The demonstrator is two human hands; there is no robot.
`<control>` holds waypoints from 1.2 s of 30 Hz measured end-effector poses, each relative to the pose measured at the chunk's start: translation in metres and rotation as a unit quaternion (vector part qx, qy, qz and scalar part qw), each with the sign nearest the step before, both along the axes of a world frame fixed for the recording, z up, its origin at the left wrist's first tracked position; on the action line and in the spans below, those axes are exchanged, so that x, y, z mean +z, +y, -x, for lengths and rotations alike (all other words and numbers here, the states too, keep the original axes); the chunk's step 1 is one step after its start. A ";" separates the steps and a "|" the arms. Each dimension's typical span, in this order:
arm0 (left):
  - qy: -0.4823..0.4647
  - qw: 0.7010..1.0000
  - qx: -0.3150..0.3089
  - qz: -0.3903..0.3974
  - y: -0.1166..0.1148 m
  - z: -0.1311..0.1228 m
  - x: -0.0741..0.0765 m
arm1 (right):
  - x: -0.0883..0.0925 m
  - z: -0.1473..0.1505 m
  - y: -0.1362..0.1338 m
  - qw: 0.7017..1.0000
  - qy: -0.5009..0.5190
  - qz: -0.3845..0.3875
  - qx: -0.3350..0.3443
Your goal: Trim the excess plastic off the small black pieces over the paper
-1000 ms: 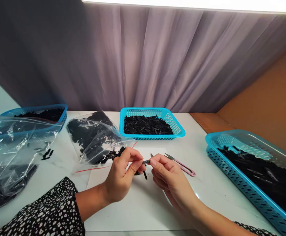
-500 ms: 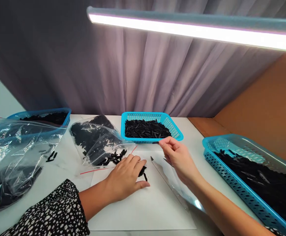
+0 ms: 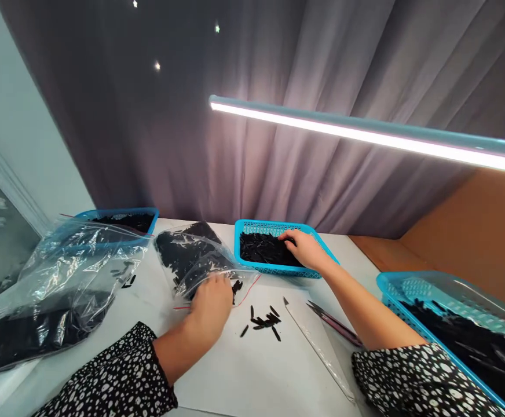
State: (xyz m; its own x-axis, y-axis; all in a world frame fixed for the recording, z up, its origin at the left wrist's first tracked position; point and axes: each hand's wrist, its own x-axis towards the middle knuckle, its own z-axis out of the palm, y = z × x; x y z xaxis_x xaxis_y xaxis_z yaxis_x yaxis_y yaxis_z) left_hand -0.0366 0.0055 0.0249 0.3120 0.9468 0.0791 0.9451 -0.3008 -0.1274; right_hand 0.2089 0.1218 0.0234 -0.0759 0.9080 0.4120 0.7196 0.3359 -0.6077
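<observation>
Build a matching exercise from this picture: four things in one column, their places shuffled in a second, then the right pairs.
Things
1. right hand
2. left hand
3. loose black pieces
4. pink snips

Places
A. on the white sheet, between the two arms
B. at the mouth of the small clear bag
C. in the middle blue basket, on its black pieces
D. on the table, beside the right forearm

Pairs: 1-C, 2-B, 3-A, 4-D

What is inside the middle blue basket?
A heap of small black pieces lies in the basket; the right hand rests on them, hiding those beneath. The basket floor is covered.
</observation>
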 end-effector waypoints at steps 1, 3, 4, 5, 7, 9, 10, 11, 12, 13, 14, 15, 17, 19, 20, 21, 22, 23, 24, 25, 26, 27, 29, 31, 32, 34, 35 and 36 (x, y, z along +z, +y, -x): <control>0.006 0.999 0.034 -0.008 0.004 0.005 -0.002 | -0.002 -0.003 -0.002 1.000 -0.004 -0.010 -0.004; 0.012 0.996 0.085 -0.020 0.014 0.013 -0.007 | -0.006 -0.008 -0.009 0.999 -0.005 -0.036 -0.019; 0.013 0.994 0.106 -0.021 0.020 0.016 -0.008 | -0.009 -0.010 -0.014 0.998 -0.004 -0.052 -0.029; 0.011 0.991 0.130 -0.021 0.025 0.018 -0.010 | -0.011 -0.012 -0.020 0.997 -0.001 -0.068 -0.038; 0.009 0.989 0.147 -0.015 0.033 0.021 -0.010 | -0.016 -0.013 -0.036 0.993 0.006 -0.102 -0.051; 0.007 0.989 0.145 -0.009 0.037 0.020 -0.009 | -0.021 -0.011 -0.054 0.990 0.010 -0.134 -0.053; 0.005 0.990 0.140 -0.008 0.038 0.019 -0.008 | -0.023 -0.010 -0.063 0.988 0.009 -0.146 -0.050; 0.003 0.991 0.135 -0.008 0.038 0.017 -0.007 | -0.025 -0.008 -0.072 0.987 0.007 -0.158 -0.043; 0.001 0.992 0.128 -0.007 0.037 0.015 -0.006 | -0.026 -0.006 -0.081 0.985 0.004 -0.166 -0.033; -0.002 0.993 0.120 -0.006 0.036 0.014 -0.005 | -0.027 -0.005 -0.088 0.985 0.000 -0.174 -0.021; -0.005 0.994 0.109 -0.003 0.035 0.012 -0.004 | -0.027 -0.003 -0.095 0.984 -0.004 -0.180 -0.008; -0.009 0.995 0.096 0.001 0.035 0.011 -0.003 | -0.027 -0.001 -0.100 0.983 -0.008 -0.185 0.005; -0.020 0.998 0.064 0.010 0.035 0.009 -0.001 | -0.026 0.003 -0.109 0.981 -0.015 -0.192 0.028; -0.036 0.999 0.029 0.016 0.035 0.008 0.002 | -0.025 0.008 -0.116 0.979 -0.021 -0.196 0.047; -0.047 0.999 0.014 0.017 0.035 0.007 0.004 | -0.024 0.011 -0.119 0.979 -0.024 -0.196 0.056; -0.060 0.998 0.001 0.017 0.035 0.005 0.007 | -0.024 0.014 -0.122 0.978 -0.027 -0.196 0.067; -0.075 0.997 -0.010 0.017 0.035 0.003 0.010 | -0.024 0.017 -0.124 0.977 -0.031 -0.196 0.081; -0.090 0.996 -0.020 0.019 0.034 0.001 0.013 | -0.024 0.020 -0.126 0.975 -0.036 -0.198 0.097; -0.109 0.993 -0.032 0.022 0.033 -0.002 0.015 | -0.024 0.023 -0.128 0.972 -0.041 -0.201 0.116; -0.129 0.990 -0.042 0.028 0.032 -0.006 0.017 | -0.024 0.025 -0.130 0.969 -0.045 -0.205 0.133; -0.152 0.986 -0.050 0.035 0.031 -0.010 0.019 | -0.024 0.027 -0.132 0.966 -0.048 -0.207 0.147; -0.176 0.981 -0.058 0.047 0.030 -0.014 0.019 | -0.024 0.029 -0.134 0.965 -0.048 -0.206 0.155; -0.233 0.967 -0.071 0.076 0.028 -0.022 0.016 | -0.025 0.032 -0.137 0.969 -0.037 -0.187 0.156; -0.300 0.944 -0.080 0.111 0.027 -0.030 0.011 | -0.026 0.034 -0.141 0.979 0.001 -0.137 0.148; -0.337 0.929 -0.082 0.129 0.026 -0.034 0.007 | -0.027 0.036 -0.142 0.984 0.032 -0.102 0.143; -0.414 0.892 -0.074 0.168 0.026 -0.041 0.000 | -0.030 0.040 -0.145 0.985 0.104 -0.022 0.137; -0.449 0.870 -0.066 0.191 0.026 -0.045 -0.003 | -0.032 0.042 -0.146 0.981 0.140 0.015 0.134; -0.481 0.848 -0.056 0.216 0.025 -0.048 -0.005 | -0.033 0.044 -0.147 0.975 0.173 0.043 0.130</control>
State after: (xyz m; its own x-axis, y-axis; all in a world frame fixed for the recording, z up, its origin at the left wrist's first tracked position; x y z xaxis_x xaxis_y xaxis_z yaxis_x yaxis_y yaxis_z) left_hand 0.0116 0.0305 0.0195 0.3897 0.9209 0.0019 0.5119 -0.2183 0.8308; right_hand 0.1645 -0.0252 -0.0098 -0.1777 0.9090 0.3770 0.3630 0.4166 -0.8335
